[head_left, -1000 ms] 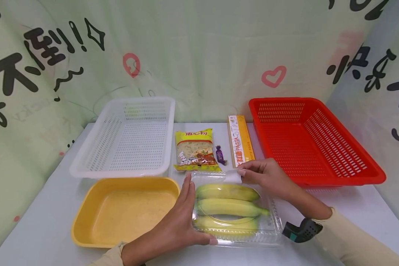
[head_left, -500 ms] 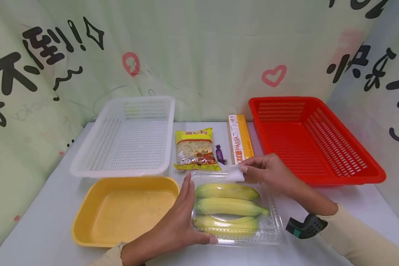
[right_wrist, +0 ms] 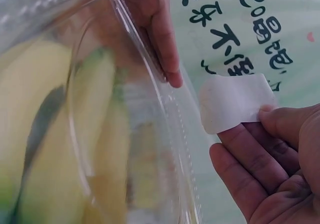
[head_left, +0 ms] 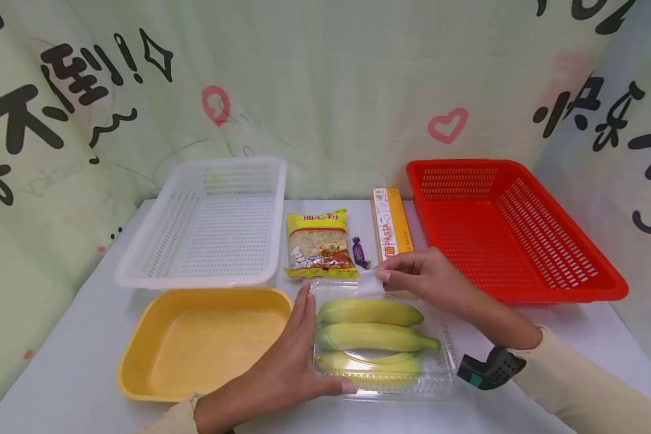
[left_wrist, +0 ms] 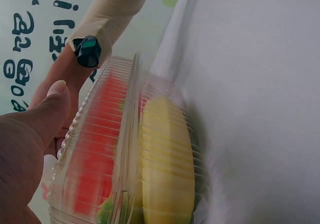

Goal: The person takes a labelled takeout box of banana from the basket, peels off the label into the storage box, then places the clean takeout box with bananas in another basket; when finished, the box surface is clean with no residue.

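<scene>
A clear plastic clamshell box (head_left: 436,377) with several bananas (head_left: 380,336) in it stands at the front middle of the table. My left hand (head_left: 290,361) spans the box's left side, fingers straight along the far left corner and thumb at the front edge. Between thumb and fingertips my right hand (head_left: 431,280) pinches a white sticker (head_left: 370,283) at the box's far edge. In the right wrist view the sticker (right_wrist: 237,102) bends slightly and its left end stands apart from the lid. The left wrist view shows my left thumb (left_wrist: 55,98) beside the box's ribbed wall.
Left of the box lies a yellow tub (head_left: 206,346), with a white perforated basket (head_left: 201,283) behind it. A red basket (head_left: 564,295) is at right. Behind the box are a yellow pasta bag (head_left: 321,244), a purple candy (head_left: 360,252) and a pasta box (head_left: 392,223).
My right hand first shifts slightly right and then moves back left with the white sticker, which now sits further left over the far edge. The left hand keeps its place on the box.
</scene>
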### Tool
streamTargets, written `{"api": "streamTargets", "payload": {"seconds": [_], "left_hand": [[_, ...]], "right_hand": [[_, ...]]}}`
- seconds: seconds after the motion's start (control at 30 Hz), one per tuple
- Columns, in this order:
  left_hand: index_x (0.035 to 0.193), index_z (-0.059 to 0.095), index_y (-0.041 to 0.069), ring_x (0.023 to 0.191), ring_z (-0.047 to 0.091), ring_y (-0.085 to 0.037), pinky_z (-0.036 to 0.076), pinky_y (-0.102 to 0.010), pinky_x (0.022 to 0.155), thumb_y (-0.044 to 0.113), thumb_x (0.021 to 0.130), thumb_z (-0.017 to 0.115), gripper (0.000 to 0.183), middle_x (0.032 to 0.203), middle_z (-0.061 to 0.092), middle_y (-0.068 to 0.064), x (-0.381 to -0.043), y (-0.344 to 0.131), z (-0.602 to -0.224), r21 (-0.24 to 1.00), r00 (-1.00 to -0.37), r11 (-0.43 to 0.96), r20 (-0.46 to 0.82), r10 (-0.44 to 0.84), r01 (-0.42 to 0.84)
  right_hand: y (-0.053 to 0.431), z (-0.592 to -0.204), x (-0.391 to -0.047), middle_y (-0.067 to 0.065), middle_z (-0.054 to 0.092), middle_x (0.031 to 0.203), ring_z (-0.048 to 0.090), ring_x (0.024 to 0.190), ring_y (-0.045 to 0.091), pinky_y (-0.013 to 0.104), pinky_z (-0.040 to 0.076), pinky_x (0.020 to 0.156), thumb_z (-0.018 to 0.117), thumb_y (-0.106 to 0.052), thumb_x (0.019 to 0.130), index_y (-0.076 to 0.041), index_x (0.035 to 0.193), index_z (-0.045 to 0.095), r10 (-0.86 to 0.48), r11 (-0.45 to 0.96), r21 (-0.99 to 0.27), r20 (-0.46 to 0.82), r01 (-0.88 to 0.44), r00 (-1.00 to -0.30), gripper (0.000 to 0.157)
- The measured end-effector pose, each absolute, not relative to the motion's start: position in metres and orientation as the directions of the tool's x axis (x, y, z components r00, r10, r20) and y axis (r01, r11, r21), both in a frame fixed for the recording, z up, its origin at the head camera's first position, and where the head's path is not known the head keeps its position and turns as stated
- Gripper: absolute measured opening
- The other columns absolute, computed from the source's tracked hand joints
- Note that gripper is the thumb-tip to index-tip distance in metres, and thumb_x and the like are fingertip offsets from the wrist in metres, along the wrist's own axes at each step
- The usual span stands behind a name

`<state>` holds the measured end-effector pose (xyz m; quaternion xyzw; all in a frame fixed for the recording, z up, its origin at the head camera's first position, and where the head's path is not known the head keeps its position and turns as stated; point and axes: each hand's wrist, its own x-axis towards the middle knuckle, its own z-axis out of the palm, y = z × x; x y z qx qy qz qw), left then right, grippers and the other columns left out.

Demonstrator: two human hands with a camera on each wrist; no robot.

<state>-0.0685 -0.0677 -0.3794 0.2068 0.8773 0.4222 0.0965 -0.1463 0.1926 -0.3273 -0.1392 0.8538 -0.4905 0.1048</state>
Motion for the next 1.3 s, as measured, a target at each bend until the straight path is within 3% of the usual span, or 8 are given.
{"api": "streamTargets", "payload": {"seconds": [0.1, 0.33, 0.57, 0.73, 1.03, 1.2, 1.3], "left_hand": [[0.153, 0.002, -0.003, 0.146, 0.001, -0.024, 0.025, -0.048, 0.112, 0.058, 0.064, 0.085, 0.136, 0.16, -0.019, 0.003, -0.069, -0.071, -0.377, 0.78, -0.895, 0.559, 0.004, 0.447, 0.283], [0.155, -0.001, 0.002, 0.146, 0.003, -0.025, 0.023, -0.047, 0.113, 0.055, 0.065, 0.085, 0.135, 0.16, -0.016, 0.0, -0.073, -0.082, -0.37, 0.775, -0.892, 0.565, -0.002, 0.452, 0.285], [0.156, -0.001, 0.008, 0.146, 0.004, -0.02, 0.023, -0.046, 0.113, 0.053, 0.064, 0.087, 0.135, 0.16, -0.015, 0.006, -0.073, -0.093, -0.369, 0.797, -0.896, 0.549, -0.023, 0.443, 0.251], [0.155, 0.0, 0.008, 0.146, 0.006, -0.019, 0.023, -0.046, 0.113, 0.058, 0.063, 0.085, 0.135, 0.16, -0.014, 0.009, -0.069, -0.102, -0.368, 0.781, -0.905, 0.586, -0.065, 0.421, 0.217], [0.156, -0.001, 0.011, 0.145, 0.01, -0.02, 0.021, -0.047, 0.113, 0.056, 0.065, 0.085, 0.133, 0.161, -0.009, 0.005, -0.064, -0.129, -0.364, 0.769, -0.903, 0.611, -0.11, 0.415, 0.187], [0.156, 0.005, 0.004, 0.145, 0.009, -0.022, 0.02, -0.049, 0.113, 0.057, 0.065, 0.083, 0.131, 0.162, -0.006, 0.003, -0.063, -0.145, -0.362, 0.773, -0.904, 0.596, -0.071, 0.421, 0.217], [0.156, 0.009, 0.004, 0.145, 0.012, -0.023, 0.023, -0.051, 0.111, 0.06, 0.067, 0.08, 0.127, 0.162, -0.002, 0.003, -0.06, -0.156, -0.357, 0.751, -0.905, 0.612, -0.046, 0.424, 0.248]], "right_hand": [[0.185, -0.325, -0.145, 0.005, 0.072, 0.09, 0.066, 0.082, 0.025, 0.032, 0.057, 0.074, 0.072, -0.025, 0.09, -0.004, 0.106, 0.074, -0.362, 0.47, -0.871, -0.043, -0.143, -0.931, 0.027], [0.168, -0.325, -0.146, 0.004, 0.073, 0.09, 0.068, 0.086, 0.028, 0.046, 0.056, 0.081, 0.071, -0.021, 0.091, -0.004, 0.106, 0.075, -0.416, 0.436, -0.884, -0.031, -0.169, -0.909, 0.023], [0.156, -0.325, -0.145, 0.004, 0.073, 0.091, 0.068, 0.086, 0.029, 0.044, 0.056, 0.079, 0.071, -0.024, 0.091, -0.005, 0.106, 0.075, -0.437, 0.421, -0.895, -0.061, -0.144, -0.897, 0.025], [0.147, -0.324, -0.144, 0.003, 0.073, 0.092, 0.066, 0.085, 0.034, 0.045, 0.057, 0.076, 0.069, -0.023, 0.092, -0.005, 0.107, 0.075, -0.498, 0.382, -0.902, -0.016, -0.203, -0.867, 0.024], [0.12, -0.324, -0.145, -0.002, 0.072, 0.085, 0.063, 0.079, 0.034, 0.028, 0.053, 0.064, 0.068, -0.019, 0.093, -0.008, 0.105, 0.076, -0.575, 0.346, -0.9, 0.019, -0.265, -0.818, 0.019], [0.112, -0.32, -0.145, -0.003, 0.071, 0.085, 0.063, 0.08, 0.029, 0.026, 0.053, 0.065, 0.068, -0.019, 0.093, -0.008, 0.105, 0.076, -0.599, 0.34, -0.896, 0.027, -0.285, -0.8, 0.018], [0.106, -0.321, -0.145, -0.002, 0.072, 0.086, 0.062, 0.081, 0.035, 0.024, 0.051, 0.062, 0.069, -0.017, 0.092, -0.007, 0.103, 0.076, -0.612, 0.306, -0.908, 0.041, -0.285, -0.79, 0.016]]}}
